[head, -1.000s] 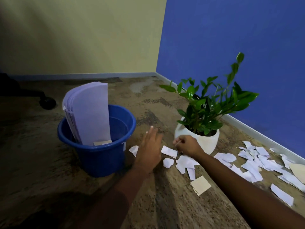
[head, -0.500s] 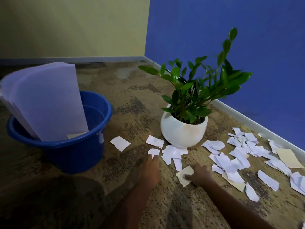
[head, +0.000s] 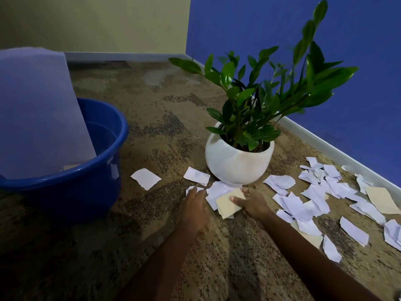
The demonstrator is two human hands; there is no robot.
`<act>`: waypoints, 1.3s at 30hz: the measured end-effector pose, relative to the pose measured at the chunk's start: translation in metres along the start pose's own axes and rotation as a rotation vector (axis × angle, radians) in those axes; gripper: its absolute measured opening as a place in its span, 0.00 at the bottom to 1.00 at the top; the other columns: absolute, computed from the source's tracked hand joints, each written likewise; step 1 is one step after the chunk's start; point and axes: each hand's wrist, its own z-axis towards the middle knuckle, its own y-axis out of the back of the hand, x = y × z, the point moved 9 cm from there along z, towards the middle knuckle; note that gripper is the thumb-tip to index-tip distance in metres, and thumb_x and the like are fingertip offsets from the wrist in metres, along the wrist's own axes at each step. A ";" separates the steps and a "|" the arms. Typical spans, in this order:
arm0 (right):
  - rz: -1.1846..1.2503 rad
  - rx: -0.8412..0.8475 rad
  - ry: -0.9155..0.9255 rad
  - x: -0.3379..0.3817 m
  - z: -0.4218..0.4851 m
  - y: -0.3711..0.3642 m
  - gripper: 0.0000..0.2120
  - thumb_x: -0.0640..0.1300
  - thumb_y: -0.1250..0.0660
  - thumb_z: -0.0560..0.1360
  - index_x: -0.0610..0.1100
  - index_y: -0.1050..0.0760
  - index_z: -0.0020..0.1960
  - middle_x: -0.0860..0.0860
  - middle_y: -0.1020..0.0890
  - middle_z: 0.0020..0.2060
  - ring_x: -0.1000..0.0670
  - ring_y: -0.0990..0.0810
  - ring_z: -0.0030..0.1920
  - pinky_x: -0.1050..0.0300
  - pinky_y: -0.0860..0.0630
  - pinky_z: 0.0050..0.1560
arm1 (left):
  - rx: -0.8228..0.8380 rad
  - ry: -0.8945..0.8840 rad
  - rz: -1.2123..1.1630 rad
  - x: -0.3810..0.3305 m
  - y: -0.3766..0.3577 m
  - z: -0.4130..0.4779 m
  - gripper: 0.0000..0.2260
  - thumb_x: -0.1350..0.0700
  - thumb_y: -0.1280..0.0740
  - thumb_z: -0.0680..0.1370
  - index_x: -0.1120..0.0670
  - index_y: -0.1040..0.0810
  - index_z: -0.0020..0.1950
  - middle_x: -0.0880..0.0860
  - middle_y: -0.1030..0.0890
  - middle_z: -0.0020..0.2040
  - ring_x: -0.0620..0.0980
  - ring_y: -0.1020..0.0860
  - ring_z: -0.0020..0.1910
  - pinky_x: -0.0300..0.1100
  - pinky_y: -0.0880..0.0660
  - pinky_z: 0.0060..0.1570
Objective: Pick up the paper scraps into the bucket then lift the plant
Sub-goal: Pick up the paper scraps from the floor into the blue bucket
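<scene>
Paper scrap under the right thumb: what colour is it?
The paper scrap is beige; head view.

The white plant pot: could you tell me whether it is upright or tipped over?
Upright: the white plant pot rests on its base on the carpet, opening facing up, leafy stems rising from it.

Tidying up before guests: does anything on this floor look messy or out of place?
Yes. Torn paper scraps litter the carpet around the white pot and along the blue wall; the right hand pinches a beige scrap. A stack of whole sheets leans out of the blue bucket.
</scene>
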 end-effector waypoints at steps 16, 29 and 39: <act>-0.422 -0.151 -0.179 0.000 0.027 -0.045 0.34 0.53 0.26 0.68 0.40 0.32 0.68 0.42 0.38 0.71 0.39 0.42 0.73 0.46 0.39 0.71 | 0.089 0.017 -0.314 0.012 -0.012 0.005 0.22 0.66 0.40 0.78 0.57 0.33 0.72 0.55 0.30 0.71 0.52 0.31 0.70 0.41 0.35 0.70; -0.110 0.235 0.183 0.041 -0.024 -0.091 0.08 0.44 0.42 0.80 0.41 0.27 0.49 0.48 0.22 0.40 0.51 0.23 0.39 0.68 0.28 0.33 | -0.010 0.202 -0.811 0.039 0.007 -0.005 0.33 0.67 0.31 0.74 0.57 0.41 0.75 0.57 0.30 0.68 0.55 0.28 0.64 0.39 0.28 0.56; -0.610 -0.064 0.275 0.052 -0.003 -0.055 0.20 0.49 0.35 0.76 0.39 0.27 0.64 0.43 0.25 0.65 0.46 0.27 0.64 0.55 0.30 0.63 | -0.292 0.435 -0.743 0.089 0.048 -0.016 0.27 0.64 0.31 0.75 0.62 0.35 0.72 0.62 0.27 0.68 0.59 0.28 0.66 0.47 0.27 0.59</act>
